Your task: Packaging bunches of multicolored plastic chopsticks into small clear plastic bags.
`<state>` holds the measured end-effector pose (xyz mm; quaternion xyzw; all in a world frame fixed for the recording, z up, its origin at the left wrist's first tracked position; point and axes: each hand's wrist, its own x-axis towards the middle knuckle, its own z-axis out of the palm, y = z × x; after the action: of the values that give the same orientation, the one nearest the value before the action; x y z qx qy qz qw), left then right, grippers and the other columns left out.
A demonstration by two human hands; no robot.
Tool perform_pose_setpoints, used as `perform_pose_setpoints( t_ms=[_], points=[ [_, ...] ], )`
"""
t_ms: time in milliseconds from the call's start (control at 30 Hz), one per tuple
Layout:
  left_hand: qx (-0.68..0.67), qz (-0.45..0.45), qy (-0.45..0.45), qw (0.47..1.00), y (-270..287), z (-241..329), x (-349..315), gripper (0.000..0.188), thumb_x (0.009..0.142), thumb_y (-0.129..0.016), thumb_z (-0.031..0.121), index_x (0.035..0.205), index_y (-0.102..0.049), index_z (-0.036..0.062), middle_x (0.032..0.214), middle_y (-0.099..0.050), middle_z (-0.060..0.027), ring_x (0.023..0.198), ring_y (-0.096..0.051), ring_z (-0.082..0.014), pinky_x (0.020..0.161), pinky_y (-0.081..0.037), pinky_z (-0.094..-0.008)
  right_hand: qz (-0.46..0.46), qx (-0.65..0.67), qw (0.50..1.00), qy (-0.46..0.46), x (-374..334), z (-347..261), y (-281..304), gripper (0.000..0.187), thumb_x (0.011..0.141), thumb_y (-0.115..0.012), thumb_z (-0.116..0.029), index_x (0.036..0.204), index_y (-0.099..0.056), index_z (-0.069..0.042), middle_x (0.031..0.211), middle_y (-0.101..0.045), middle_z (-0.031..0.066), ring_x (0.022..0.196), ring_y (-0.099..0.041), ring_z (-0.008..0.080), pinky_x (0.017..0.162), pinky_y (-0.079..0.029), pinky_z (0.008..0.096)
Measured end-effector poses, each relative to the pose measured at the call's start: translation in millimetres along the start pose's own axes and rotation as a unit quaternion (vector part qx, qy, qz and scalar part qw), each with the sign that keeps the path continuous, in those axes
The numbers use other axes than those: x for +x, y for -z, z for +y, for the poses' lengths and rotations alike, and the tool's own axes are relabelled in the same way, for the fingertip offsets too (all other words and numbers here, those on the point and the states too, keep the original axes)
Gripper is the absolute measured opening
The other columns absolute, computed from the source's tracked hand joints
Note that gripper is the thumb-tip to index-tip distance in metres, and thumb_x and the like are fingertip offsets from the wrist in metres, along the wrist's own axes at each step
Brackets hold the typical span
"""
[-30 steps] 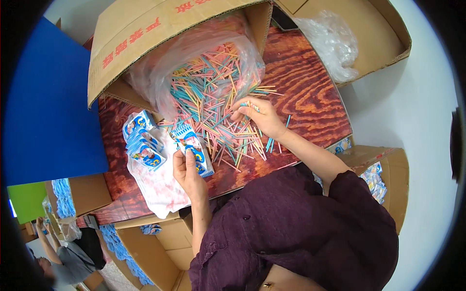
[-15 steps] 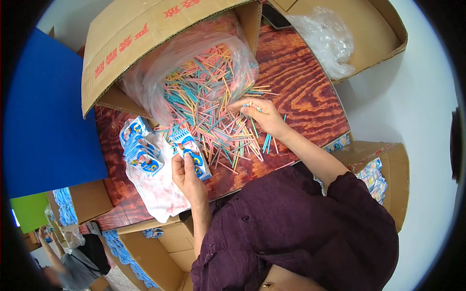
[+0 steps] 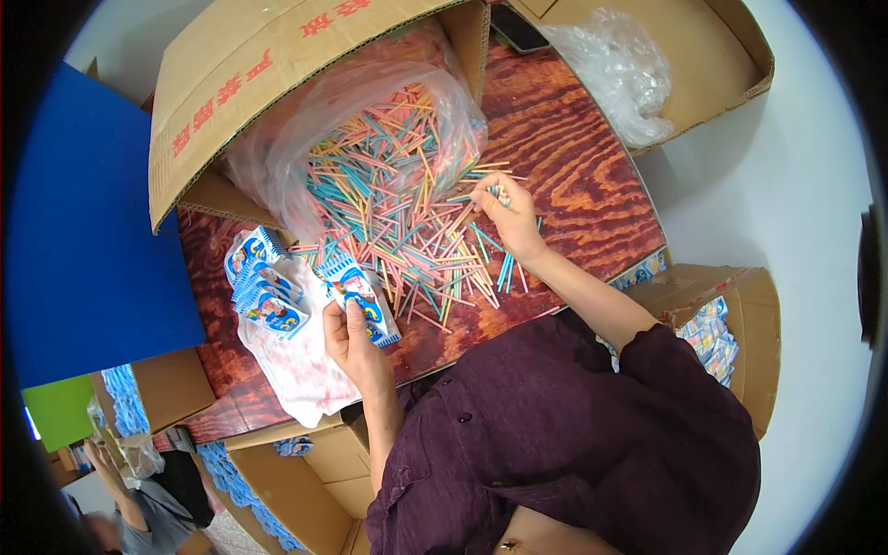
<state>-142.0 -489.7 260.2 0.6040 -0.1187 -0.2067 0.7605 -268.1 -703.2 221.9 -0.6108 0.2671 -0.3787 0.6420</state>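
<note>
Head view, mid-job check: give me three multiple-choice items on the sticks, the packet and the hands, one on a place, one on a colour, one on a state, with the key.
1. Where do the coloured sticks spill from?
A. a clear plastic bag in the tipped cardboard box
B. a metal tray
C. a drawer

2. What colour is the sleeve on the person's arms?
A. yellow
B. dark purple
C. white

3. What is the left hand doing?
A. resting flat and empty
B. holding a blue and white packet
C. gripping scissors

Key: 1 A, the plastic bag lies open in the cardboard box on the wooden table. 2 B, the sleeve is dark purple. 3 B, its fingers wrap the packet, while the right hand pinches a few sticks.
</note>
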Motion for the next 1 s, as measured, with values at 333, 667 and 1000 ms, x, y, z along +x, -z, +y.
perform_pose_setpoints(
  t_ms=[333,667,1000],
  points=[
    [-0.008,-0.019,-0.011,1.0,7.8,-4.3,-1.8,0.015,0.095,-0.05,0.01,0.104,-0.056,0.0004,0.097,-0.065,-0.0092,0.083,-0.063,-0.0142,0.076,-0.05,-0.0277,-0.038,-0.038,0.998,0.014,-4.0,2.9,-1.6,0.008,0.086,-0.063,-0.004,0.089,-0.057,-0.001,0.078,-0.057,-0.0003,0.071,-0.054,0.0045,0.063,-0.044,0.0195],
    [0.069,-0.089,-0.042,0.993,2.6,4.1,-12.1,0.008,0.089,-0.058,-0.001,0.096,-0.06,-0.0041,0.085,-0.058,0.0007,0.073,-0.049,-0.0042,0.064,-0.041,-0.018,-0.11,0.359,0.913,-0.159,22.1,-72.9,-24.5,0.03,0.099,-0.046,-0.029,0.092,-0.059,-0.003,0.053,-0.04,-0.0053,0.047,-0.04,0.0072,0.06,-0.042,0.0237],
    [0.135,-0.124,-0.097,0.978,10.3,7.9,-15.1,0.008,0.086,-0.06,-0.003,0.092,-0.064,-0.0051,0.09,-0.063,-0.0067,0.077,-0.054,-0.0087,0.067,-0.043,-0.0208,-0.231,0.402,0.85,-0.251,17.9,-112.3,-99.4,0.042,0.098,-0.041,-0.042,0.097,-0.057,-0.003,0.092,-0.069,0.0181,0.091,-0.067,0.028,0.084,-0.05,0.0388]
  ],
)
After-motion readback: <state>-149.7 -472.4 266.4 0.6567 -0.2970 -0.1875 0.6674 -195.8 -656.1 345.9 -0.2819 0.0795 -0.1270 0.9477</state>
